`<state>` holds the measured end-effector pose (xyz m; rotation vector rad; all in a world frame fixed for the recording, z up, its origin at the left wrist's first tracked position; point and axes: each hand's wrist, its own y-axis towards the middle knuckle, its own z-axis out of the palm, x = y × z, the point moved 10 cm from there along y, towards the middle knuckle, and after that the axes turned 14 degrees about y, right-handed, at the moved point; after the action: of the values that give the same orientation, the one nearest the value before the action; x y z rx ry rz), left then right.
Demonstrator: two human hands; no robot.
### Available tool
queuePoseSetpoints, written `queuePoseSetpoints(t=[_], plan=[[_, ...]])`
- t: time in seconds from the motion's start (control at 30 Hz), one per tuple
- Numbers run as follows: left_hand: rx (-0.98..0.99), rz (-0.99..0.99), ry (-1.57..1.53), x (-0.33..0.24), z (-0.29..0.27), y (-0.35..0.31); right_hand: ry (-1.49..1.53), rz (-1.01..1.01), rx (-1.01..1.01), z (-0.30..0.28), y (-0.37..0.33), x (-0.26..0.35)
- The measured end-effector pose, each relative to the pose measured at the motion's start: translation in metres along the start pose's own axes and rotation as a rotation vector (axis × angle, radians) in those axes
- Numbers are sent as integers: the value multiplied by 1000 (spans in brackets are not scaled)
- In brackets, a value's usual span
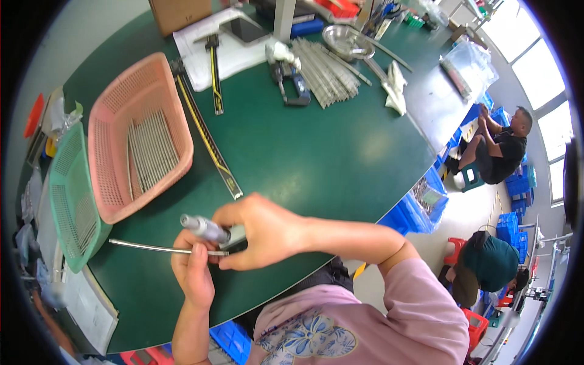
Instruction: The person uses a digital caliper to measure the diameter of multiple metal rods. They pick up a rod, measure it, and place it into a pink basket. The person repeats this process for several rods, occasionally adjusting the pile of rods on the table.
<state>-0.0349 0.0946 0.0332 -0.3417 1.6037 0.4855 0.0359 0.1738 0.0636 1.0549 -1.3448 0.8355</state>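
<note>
My left hand (196,277) pinches a thin metal rod (149,246) between thumb and fingers. The rod's free end points left over the green table. My right hand (267,234) is closed around a silver micrometer (210,230), its round barrel pointing up and left. The rod's right end lies at the micrometer, between my two hands; whether it sits in the jaws is hidden by my fingers. Left of my hands stands a pink basket (109,140) with several similar thin rods (155,149) in it.
A green basket (68,182) with more rods stands at the far left. Beyond my hands lie a long steel rule (210,140), a caliper (214,73), a power driver (289,79), a rod bundle (325,73) and a metal pan (347,42). Two people sit at the right.
</note>
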Motion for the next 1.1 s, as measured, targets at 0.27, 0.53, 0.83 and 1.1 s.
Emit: queuePoseSetpoints(t=[0.27,0.53,0.83,1.1], plan=[[157,81,176,-35,31,24,170,-57,-59,-15,-10,6],[446,127,292,-65,107,45,585,148,-629,-133,-101,2],[-44,-54,423,-9,-80,-3,-238,236,-1212,-389,-205,24],[-463,-74,583,-18,-189,-63,-737,731,-1159,-445,-176,-8]])
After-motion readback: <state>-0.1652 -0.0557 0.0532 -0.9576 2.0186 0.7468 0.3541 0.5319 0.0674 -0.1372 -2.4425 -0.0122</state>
